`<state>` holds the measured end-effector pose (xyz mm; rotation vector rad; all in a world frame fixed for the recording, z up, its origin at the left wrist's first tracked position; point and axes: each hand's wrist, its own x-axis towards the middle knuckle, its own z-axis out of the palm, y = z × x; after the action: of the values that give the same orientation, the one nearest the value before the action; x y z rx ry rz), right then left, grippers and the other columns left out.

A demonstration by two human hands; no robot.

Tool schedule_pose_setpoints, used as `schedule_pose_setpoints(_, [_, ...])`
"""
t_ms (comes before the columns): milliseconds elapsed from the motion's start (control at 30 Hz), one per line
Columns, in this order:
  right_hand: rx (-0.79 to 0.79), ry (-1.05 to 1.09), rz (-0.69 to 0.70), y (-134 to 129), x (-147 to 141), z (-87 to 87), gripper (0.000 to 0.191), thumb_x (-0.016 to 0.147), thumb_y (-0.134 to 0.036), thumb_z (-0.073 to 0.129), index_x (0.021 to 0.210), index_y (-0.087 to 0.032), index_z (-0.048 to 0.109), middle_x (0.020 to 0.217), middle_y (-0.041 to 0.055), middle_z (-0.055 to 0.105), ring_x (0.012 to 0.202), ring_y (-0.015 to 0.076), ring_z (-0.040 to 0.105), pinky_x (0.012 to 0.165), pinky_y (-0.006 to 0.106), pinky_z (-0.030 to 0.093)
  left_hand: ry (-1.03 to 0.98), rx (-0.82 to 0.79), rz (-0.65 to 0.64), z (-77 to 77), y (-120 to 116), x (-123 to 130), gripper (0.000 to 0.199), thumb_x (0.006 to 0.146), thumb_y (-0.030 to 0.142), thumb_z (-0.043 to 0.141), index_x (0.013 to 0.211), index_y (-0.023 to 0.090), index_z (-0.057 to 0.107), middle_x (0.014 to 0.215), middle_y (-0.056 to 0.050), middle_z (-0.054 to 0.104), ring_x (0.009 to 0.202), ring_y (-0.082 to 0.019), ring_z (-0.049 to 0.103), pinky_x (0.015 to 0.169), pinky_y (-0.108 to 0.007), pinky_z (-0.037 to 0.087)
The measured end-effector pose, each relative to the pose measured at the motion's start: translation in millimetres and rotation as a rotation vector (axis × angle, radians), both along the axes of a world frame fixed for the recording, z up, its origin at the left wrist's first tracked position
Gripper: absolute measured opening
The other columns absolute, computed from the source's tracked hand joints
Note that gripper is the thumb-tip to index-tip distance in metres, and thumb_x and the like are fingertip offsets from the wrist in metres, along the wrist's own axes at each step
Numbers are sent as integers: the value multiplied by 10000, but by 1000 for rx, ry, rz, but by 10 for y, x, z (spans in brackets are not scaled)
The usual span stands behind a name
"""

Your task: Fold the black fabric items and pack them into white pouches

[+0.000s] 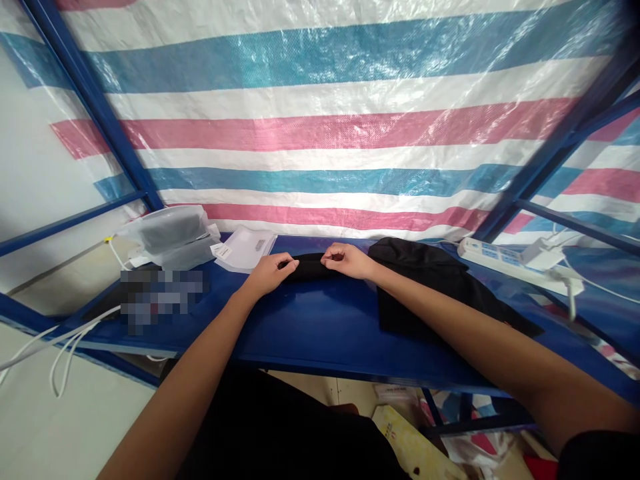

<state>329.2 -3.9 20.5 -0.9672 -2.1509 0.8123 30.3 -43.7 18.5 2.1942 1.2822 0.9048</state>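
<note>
A small black bundle, which looks like folded or rolled cloth (311,268), lies on the blue shelf top (300,327) in front of me. Its left end is pinched between the thumb and fingers of my left hand (273,272). At its right end, the thumb and fingertips of my right hand (350,260) close on the upper edge. Just right of that hand lies a larger black garment (420,267), partly hidden behind my right forearm. Part of the bundle's ends is covered by my fingers.
Clear plastic packaging (250,248) with a label and translucent bags (175,233) lie at the back left. A white power strip (515,263) with plugs sits at the right. White cables (75,340) hang at the left. Blue posts (95,113) and a striped sheet (320,133) enclose the shelf.
</note>
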Motion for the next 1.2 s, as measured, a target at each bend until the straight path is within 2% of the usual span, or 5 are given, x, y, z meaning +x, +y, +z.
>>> schedule_pose_setpoints(100, [225, -55, -18, -8, -9, -3, 190, 938, -382, 737, 943, -204, 801, 988, 68, 699, 830, 202, 674, 797, 348, 556, 67, 176, 12, -53, 66, 29, 326, 1036, 461, 599, 843, 221, 706, 978, -55, 688, 918, -229, 673, 897, -390, 571])
schedule_pose_setpoints(233, [492, -108, 69, -129, -79, 30, 185, 1019, -219, 625, 1149, -227, 756, 1130, 107, 722, 1008, 258, 685, 932, 423, 584, 102, 381, -30, -55, 50, 88, 186, 983, 238, 633, 1128, 243, 749, 1250, -79, 697, 1209, -266, 658, 1135, -469, 521])
schedule_pose_setpoints(433, [632, -260, 170, -285, -63, 105, 248, 1052, -220, 607, 1247, -208, 759, 1207, 139, 767, 1110, 308, 702, 996, 480, 592, 158, 442, -149, 23, -139, 176, 361, 979, 92, 534, 1202, 260, 763, 1235, -53, 767, 1136, -244, 708, 1044, -419, 582])
schedule_pose_setpoints(833, [383, -214, 142, -161, -10, 135, 316, 979, -391, 805, 1264, -254, 808, 1199, 97, 833, 1087, 298, 781, 978, 435, 589, 193, 284, -120, -22, -59, 122, 351, 994, 436, 765, 1291, 251, 739, 1284, -77, 761, 1139, -295, 747, 1009, -452, 601])
schedule_pose_setpoints(1200, [-223, -5, 296, -119, 22, 238, 495, 867, -580, 864, 1187, -204, 829, 1105, 73, 839, 968, 237, 779, 898, 362, 602, 96, 252, -105, 28, -97, 197, 205, 959, 452, 740, 984, 251, 768, 1008, -54, 787, 1073, -292, 695, 945, -452, 581])
